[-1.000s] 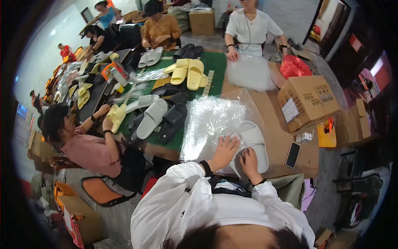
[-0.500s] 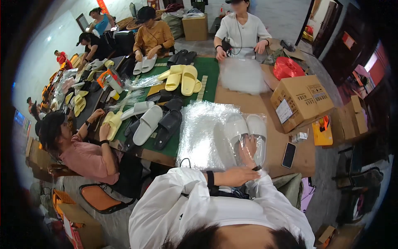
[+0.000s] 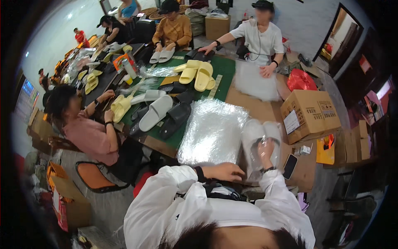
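A pair of white slippers [image 3: 261,133] lies side by side in a clear plastic bag on the brown table [image 3: 253,108], right of a shiny stack of clear bags [image 3: 212,133]. My right hand [image 3: 265,150] rests on the heel ends of the slippers, fingers pointing away from me, apparently under the plastic. At the table's near edge, my left hand [image 3: 227,171] is curled by the bag's open end and seems to pinch it. Both of my sleeves are white.
A dark phone [image 3: 289,166] lies right of the slippers, with a cardboard box [image 3: 309,114] behind it. Yellow slippers [image 3: 197,74], a grey slipper [image 3: 155,112] and a black slipper [image 3: 176,119] lie on a green mat [image 3: 224,68]. A co-worker in pink [image 3: 89,135] sits left; another in white [image 3: 261,37] opposite.
The white slippers lay bare under both my hands; now they are inside a clear bag. My left hand has pulled back to the near table edge, and my right hand stays on the slippers.
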The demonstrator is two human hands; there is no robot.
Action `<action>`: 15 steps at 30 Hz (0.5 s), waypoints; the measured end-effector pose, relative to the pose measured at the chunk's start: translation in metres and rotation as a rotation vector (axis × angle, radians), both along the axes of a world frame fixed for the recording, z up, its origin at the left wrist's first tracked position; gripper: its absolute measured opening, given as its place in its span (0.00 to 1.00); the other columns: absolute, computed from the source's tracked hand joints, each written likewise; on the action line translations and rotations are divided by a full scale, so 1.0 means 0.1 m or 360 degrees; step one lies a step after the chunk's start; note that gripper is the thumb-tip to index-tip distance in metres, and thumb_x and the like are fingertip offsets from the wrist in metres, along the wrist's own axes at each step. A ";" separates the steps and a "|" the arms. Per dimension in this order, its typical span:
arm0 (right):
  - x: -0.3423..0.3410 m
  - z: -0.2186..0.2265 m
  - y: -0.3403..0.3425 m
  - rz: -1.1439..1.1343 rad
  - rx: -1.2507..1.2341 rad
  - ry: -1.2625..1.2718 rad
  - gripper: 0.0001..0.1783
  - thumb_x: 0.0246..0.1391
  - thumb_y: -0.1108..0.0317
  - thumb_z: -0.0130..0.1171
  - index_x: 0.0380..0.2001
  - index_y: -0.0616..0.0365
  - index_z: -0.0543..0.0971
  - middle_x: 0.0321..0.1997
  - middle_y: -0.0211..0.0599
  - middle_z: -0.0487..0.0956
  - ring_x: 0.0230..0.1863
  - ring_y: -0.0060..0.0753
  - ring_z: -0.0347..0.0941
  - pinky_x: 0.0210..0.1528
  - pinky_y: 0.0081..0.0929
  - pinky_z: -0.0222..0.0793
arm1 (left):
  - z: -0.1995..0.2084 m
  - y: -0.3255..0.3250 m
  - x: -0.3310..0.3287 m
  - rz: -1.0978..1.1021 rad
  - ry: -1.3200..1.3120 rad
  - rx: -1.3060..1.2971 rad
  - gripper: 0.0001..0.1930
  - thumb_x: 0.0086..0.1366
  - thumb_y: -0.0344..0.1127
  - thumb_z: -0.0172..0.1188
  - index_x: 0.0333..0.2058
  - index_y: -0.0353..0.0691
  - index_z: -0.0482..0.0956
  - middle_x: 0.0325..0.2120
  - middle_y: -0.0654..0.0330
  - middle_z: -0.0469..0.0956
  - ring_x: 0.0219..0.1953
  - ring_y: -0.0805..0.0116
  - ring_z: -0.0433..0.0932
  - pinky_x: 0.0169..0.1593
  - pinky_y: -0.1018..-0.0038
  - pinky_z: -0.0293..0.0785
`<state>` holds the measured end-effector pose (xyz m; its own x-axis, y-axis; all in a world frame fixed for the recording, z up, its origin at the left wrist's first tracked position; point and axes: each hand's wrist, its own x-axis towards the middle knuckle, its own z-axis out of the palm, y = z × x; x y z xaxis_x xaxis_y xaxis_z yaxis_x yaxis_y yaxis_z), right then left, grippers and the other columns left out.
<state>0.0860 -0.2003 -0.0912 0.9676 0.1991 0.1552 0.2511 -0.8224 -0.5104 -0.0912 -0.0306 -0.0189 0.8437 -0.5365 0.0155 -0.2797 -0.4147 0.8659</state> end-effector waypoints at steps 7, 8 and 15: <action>0.70 -0.29 -0.39 0.0531 -0.0022 -0.0342 0.19 0.45 0.66 0.52 0.41 0.66 0.71 0.44 0.64 0.69 0.46 0.61 0.64 0.46 0.44 0.62 | -0.61 0.82 -0.08 0.1171 0.0171 0.0008 0.11 0.58 0.33 0.53 0.39 0.39 0.77 0.35 0.54 0.77 0.33 0.65 0.76 0.38 0.72 0.71; 0.79 -0.70 -0.73 0.0414 0.0119 -0.0004 0.20 0.45 0.65 0.52 0.41 0.64 0.71 0.45 0.64 0.68 0.46 0.62 0.64 0.47 0.44 0.62 | -0.60 0.91 0.02 0.1248 0.0233 -0.0031 0.10 0.58 0.32 0.53 0.39 0.38 0.76 0.36 0.54 0.77 0.35 0.67 0.75 0.40 0.74 0.71; -0.89 -0.88 -0.94 0.0146 0.0010 0.0288 0.12 0.44 0.72 0.52 0.35 0.61 0.74 0.35 0.51 0.71 0.39 0.51 0.66 0.42 0.41 0.62 | -0.97 2.16 0.02 0.2112 -0.0011 0.0006 0.19 0.51 0.28 0.56 0.44 0.32 0.70 0.37 0.46 0.74 0.39 0.56 0.74 0.41 0.70 0.69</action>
